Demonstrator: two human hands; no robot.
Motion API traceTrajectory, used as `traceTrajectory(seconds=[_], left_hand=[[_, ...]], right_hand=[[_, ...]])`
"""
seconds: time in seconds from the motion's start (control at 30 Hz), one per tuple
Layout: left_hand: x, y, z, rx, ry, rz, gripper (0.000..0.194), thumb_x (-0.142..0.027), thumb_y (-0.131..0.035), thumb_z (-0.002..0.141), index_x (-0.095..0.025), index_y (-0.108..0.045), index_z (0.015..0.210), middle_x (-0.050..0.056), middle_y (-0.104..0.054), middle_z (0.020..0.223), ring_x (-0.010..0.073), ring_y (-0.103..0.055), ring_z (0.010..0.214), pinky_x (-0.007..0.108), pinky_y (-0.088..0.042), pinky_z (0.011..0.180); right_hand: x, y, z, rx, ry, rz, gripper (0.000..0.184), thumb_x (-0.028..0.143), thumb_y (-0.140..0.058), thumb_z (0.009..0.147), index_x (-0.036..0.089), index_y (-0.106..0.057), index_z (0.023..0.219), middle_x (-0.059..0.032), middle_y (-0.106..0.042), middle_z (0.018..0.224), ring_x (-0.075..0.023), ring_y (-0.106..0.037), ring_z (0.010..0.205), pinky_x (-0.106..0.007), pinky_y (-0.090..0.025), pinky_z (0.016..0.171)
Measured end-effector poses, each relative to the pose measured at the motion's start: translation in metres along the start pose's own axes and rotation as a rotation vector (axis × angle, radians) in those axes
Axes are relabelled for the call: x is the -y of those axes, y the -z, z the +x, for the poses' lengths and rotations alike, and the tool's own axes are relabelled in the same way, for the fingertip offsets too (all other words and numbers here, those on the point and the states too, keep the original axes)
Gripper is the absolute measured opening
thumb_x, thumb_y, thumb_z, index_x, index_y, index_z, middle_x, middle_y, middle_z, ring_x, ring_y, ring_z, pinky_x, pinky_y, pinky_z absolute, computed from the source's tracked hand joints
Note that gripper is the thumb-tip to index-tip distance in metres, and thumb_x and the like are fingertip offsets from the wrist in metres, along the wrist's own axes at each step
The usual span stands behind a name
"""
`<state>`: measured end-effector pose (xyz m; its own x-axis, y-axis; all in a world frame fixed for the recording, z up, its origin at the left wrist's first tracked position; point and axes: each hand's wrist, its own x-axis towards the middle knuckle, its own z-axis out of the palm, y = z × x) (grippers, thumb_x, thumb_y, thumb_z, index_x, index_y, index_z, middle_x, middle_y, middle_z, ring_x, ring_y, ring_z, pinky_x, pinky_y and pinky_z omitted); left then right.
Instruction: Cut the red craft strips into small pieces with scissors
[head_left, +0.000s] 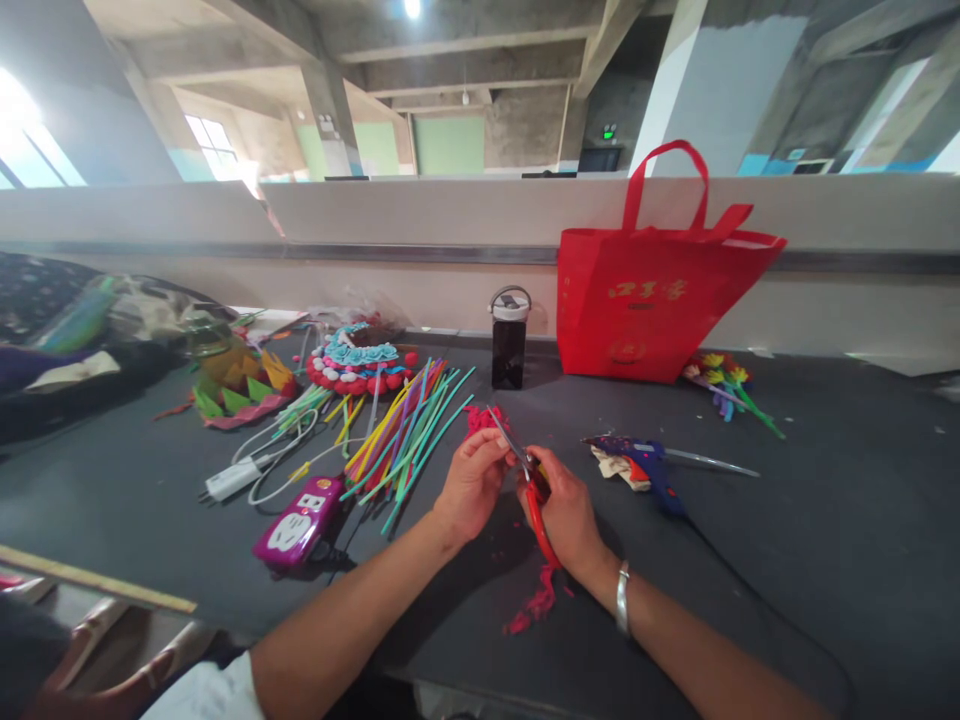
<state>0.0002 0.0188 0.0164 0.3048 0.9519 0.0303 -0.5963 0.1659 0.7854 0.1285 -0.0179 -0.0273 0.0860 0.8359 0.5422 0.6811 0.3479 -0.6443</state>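
My right hand (pixel 564 508) is closed around the red-handled scissors (pixel 537 520), whose blades point up and to the left. The tips reach past the fingers of my left hand (pixel 478 482), which are pinched together beside the blades. Whatever lies in that pinch is too small or hidden to make out. Just behind the left fingers is a crumpled pink-red bundle (pixel 482 420) on the dark table. Below the scissors lies a loose strip of the same pink-red colour (pixel 534 604), with tiny scraps around it.
Thin coloured sticks (pixel 409 430), a purple power strip (pixel 300 522) and a white plug with cable (pixel 234 480) lie left. A black bottle (pixel 509 345) and red bag (pixel 652 300) stand behind. Right is a blue glue gun (pixel 649 465) with a trailing cord.
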Motion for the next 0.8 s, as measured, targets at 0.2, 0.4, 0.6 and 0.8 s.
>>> traceTrajectory(seconds=[0.2, 0.4, 0.6, 0.8], left_hand=[[0.0000, 0.0021, 0.0005, 0.020, -0.016, -0.025, 0.012, -0.024, -0.072, 0.072, -0.016, -0.063, 0.071, -0.001, -0.056, 0.064, 0.0101, -0.051, 0.064, 0.024, -0.041, 0.068], [0.0008, 0.0029, 0.0010, 0.019, -0.028, -0.032, 0.010, -0.023, -0.072, 0.073, -0.016, -0.064, 0.074, -0.002, -0.057, 0.065, 0.0100, -0.051, 0.064, 0.024, -0.041, 0.069], [-0.0009, 0.0016, 0.0018, 0.023, -0.042, -0.038, 0.014, -0.025, -0.071, 0.072, -0.015, -0.061, 0.071, -0.001, -0.056, 0.063, 0.0110, -0.051, 0.063, 0.025, -0.040, 0.067], [0.0002, 0.0027, 0.0018, 0.044, -0.046, -0.068, 0.014, -0.024, -0.071, 0.073, -0.015, -0.060, 0.073, -0.001, -0.057, 0.066, 0.0108, -0.051, 0.064, 0.025, -0.040, 0.069]], right_hand=[[-0.0005, -0.0002, 0.0008, -0.003, 0.011, 0.016, 0.033, 0.017, -0.052, 0.079, 0.021, -0.059, 0.111, -0.0050, -0.071, 0.093, -0.0202, -0.068, 0.080, -0.032, -0.054, 0.075], [0.0016, 0.0017, 0.0010, 0.020, -0.005, 0.040, 0.028, 0.017, -0.052, 0.080, 0.022, -0.060, 0.107, -0.0029, -0.070, 0.087, -0.0186, -0.067, 0.075, -0.029, -0.053, 0.071], [0.0000, 0.0022, 0.0007, 0.025, -0.046, 0.003, 0.033, 0.020, -0.053, 0.080, 0.022, -0.056, 0.113, -0.0041, -0.070, 0.095, -0.0201, -0.068, 0.080, -0.032, -0.052, 0.075], [0.0013, 0.0019, 0.0004, 0.038, -0.038, -0.056, 0.034, 0.020, -0.054, 0.080, 0.021, -0.056, 0.114, -0.0057, -0.069, 0.101, -0.0219, -0.067, 0.089, -0.034, -0.052, 0.080]])
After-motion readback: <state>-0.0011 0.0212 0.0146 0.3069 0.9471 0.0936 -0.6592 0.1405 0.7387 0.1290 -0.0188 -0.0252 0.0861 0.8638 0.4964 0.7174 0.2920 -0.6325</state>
